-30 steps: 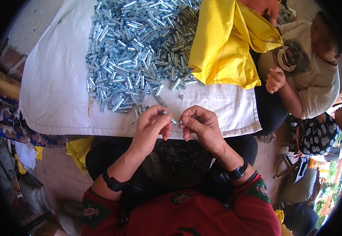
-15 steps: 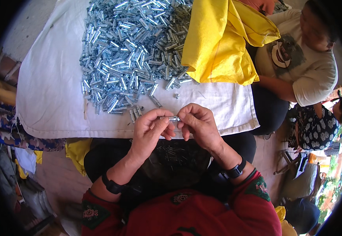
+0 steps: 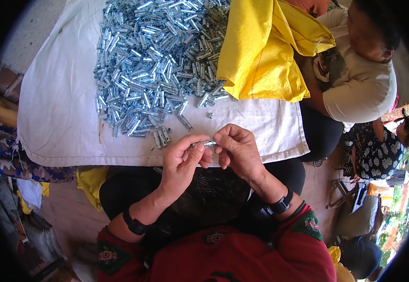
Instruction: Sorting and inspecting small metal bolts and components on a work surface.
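Between my two hands, just past the near edge of the white cloth (image 3: 256, 123), is a shiny metal sleeve (image 3: 208, 143). My left hand (image 3: 184, 157) pinches its left end between thumb and forefinger. The fingertips of my right hand (image 3: 235, 146) close on its right end; whether they also hold some small part there is hidden. A big heap of similar silvery metal sleeves (image 3: 155, 61) covers the far middle of the cloth. Several loose sleeves (image 3: 161, 137) lie by my left fingers, and a short metal piece (image 3: 210, 115) rests alone beyond my hands.
A yellow woven sack (image 3: 263, 56) covers the heap's right side. Below my hands, a dark lap holds several thin metal pins (image 3: 206, 183). A co-worker in a pale T-shirt (image 3: 362, 89) sits at the right; another person in a patterned top (image 3: 376, 150) is farther off.
My left thumb and fingers have shifted slightly around the sleeve, which now tilts a little. The co-worker at the right has leaned in toward the cloth.
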{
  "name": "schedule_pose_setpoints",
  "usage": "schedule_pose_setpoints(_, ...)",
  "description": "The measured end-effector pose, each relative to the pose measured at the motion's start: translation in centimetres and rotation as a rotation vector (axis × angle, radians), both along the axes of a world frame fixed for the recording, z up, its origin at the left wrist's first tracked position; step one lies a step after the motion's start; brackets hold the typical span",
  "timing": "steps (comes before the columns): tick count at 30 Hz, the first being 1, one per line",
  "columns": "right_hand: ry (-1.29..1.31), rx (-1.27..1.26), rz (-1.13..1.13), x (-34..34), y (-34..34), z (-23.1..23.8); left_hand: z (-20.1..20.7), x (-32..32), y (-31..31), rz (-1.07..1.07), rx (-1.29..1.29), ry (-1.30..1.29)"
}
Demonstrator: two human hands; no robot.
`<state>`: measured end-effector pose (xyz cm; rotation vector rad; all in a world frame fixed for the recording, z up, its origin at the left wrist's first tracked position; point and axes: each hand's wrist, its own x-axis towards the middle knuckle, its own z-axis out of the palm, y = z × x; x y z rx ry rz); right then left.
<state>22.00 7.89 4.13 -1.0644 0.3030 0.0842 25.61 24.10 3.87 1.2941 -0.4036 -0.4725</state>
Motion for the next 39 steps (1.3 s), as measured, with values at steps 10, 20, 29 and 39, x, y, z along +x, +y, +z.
schedule_pose_setpoints(10,-0.052,0.167,0.054,0.1,-0.4,-0.6,-0.4,-0.1,-0.1,-0.025,-0.102,0.151)
schedule_pose_setpoints(20,-0.156,0.14,0.253,-0.8,-0.6,0.0,0.1,-0.5,0.2,-0.121,-0.142,0.192)
schedule_pose_setpoints(29,-0.027,-0.366,0.255,-0.8,-5.0,1.6,1.4,0.5,0.6,-0.598,0.385,-0.367)
schedule_pose_setpoints(39,-0.225,-1.572,-0.235,5.0,-6.6,-3.3,1.4,4.6,0.7,0.1,0.898,-1.126)
